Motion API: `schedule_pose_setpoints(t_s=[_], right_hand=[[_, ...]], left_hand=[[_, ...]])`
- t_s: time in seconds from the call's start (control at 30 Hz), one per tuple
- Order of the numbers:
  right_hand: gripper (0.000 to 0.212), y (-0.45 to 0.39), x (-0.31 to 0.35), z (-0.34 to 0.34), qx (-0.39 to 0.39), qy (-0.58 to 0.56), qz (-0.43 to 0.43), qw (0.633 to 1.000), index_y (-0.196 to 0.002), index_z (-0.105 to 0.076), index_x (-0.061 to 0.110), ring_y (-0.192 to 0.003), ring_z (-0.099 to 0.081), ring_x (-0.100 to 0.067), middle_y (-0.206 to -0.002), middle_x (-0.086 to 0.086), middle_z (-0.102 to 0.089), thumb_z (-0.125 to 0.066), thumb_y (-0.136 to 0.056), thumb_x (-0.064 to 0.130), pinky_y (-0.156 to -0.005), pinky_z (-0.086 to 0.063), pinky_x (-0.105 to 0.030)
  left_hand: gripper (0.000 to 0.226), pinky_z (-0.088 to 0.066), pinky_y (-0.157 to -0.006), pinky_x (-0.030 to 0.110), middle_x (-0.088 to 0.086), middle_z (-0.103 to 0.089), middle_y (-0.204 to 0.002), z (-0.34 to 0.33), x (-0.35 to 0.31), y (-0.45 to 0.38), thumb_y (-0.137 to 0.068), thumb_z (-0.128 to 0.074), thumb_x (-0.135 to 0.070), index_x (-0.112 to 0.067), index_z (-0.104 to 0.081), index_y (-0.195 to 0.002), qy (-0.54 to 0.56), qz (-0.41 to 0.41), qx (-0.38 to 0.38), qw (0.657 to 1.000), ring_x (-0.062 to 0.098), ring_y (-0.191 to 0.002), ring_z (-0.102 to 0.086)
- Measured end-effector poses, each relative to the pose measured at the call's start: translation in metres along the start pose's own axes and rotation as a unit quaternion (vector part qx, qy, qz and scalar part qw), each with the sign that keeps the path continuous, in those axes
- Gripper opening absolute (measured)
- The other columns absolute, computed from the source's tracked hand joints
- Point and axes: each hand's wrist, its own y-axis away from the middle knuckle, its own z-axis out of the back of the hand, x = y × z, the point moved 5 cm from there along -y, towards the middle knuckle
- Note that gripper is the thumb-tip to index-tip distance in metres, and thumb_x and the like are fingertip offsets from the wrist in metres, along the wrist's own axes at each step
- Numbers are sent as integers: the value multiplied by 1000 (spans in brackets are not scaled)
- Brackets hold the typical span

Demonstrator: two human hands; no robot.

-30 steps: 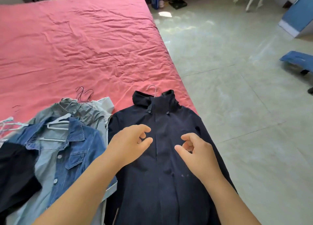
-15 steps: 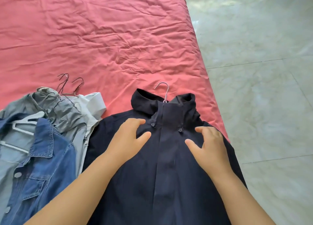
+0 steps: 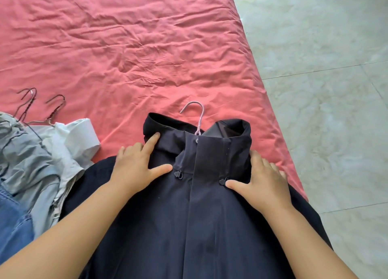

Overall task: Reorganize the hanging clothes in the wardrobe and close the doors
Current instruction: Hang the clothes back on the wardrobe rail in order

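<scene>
While laid flat on the pink bed (image 3: 126,47), front up and collar away from the camera, dark navy jacket (image 3: 189,226) with its pale hanger hook (image 3: 198,115) poking out past the collar. Left hand (image 3: 136,167) resting on the left shoulder area, fingers (image 3: 152,141) spread and straight, index tip touching the collar edge, thumb out toward the left drawcord toggle (image 3: 178,174). Right hand (image 3: 262,184) flat on the other side just beside the collar, fingers together-ish and straight, thumb pointing at the right toggle (image 3: 222,181). Off to the left, touching the jacket: pile of grey and denim clothes (image 3: 31,173) with dark wire hooks (image 3: 42,106). Tiled floor (image 3: 325,89) on the right.
</scene>
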Motion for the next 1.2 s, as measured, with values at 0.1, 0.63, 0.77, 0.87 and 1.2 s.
schedule_pose_setpoints(t_s=[0.1, 0.63, 0.77, 0.87, 1.2], right_hand=[[69, -1, 2, 3, 14, -25, -18, 999, -114, -44, 21, -106, -56, -29, -111, 0, -62, -71, -65, 61, -85, -41, -38], [52, 137, 47, 137, -76, -124, 60, 988, -112, -51, 30, -93, -54, -18, -92, 12, -59, -75, -69, 46, -82, -40, -33], [52, 200, 55, 178, -119, -134, 56, 982, -110, -52, 29, -94, -53, -20, -92, 11, -59, -79, -68, 42, -88, -41, -37], [52, 243, 55, 206, -144, -140, 54, 978, -109, -51, 30, -92, -52, -18, -90, 15, -54, -78, -67, 43, -85, -42, -36], [50, 389, 35, 275, -161, -187, 38, 968, -108, -48, 38, -87, -52, -15, -96, 12, -59, -79, -69, 39, -70, -38, -30]], left_hand=[[90, -42, -89, 39, 2, -62, -111, 6, -1, -1, -70, -50, -75, -38, -20, -147, 38, -20, -5, 999, 26, -105, -55], [22, -48, -73, 34, -17, -64, -81, 123, -8, 149, -85, -64, -31, -43, -60, -102, 252, -68, -155, 953, 6, -81, -59], [23, -46, -71, 30, -20, -63, -78, 163, -17, 207, -79, -53, -45, -42, -62, -100, 277, -87, -193, 937, 5, -78, -58], [31, -46, -72, 31, -18, -64, -78, 190, -28, 245, -76, -47, -50, -41, -60, -102, 285, -109, -216, 928, 6, -77, -57], [32, -45, -79, 32, -24, -67, -85, 264, -72, 388, -74, -52, -45, -44, -64, -103, 295, -135, -262, 909, 0, -85, -57]])
